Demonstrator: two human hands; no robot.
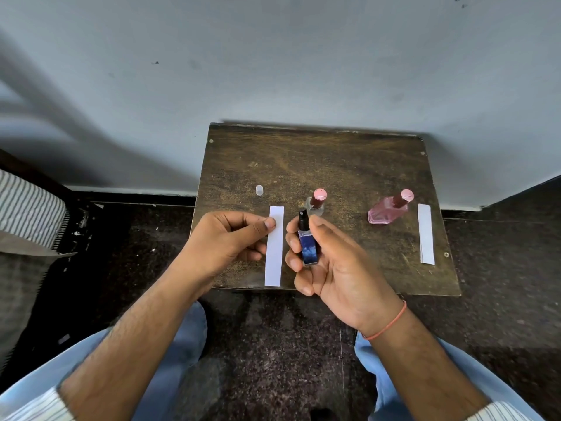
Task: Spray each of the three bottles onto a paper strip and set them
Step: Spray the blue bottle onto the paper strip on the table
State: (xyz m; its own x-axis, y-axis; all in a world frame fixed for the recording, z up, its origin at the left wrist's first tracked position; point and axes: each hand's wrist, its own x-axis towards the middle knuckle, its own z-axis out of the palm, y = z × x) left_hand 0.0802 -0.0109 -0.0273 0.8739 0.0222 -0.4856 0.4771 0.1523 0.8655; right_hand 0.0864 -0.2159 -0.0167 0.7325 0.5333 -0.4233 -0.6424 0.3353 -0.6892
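Note:
My left hand pinches a white paper strip near its upper end and holds it upright above the table's front edge. Just right of the strip, my right hand grips a small blue spray bottle with a black nozzle, its cap off, the index finger resting by the nozzle top. A clear bottle with a pink cap stands behind it. A pink bottle with a pink cap sits to the right. The small clear cap stands on the table at the left.
A small dark wooden table stands against a pale wall. Another white paper strip lies near its right edge. Dark speckled floor surrounds it, a striped cloth is at the far left, and my knees in blue jeans are below.

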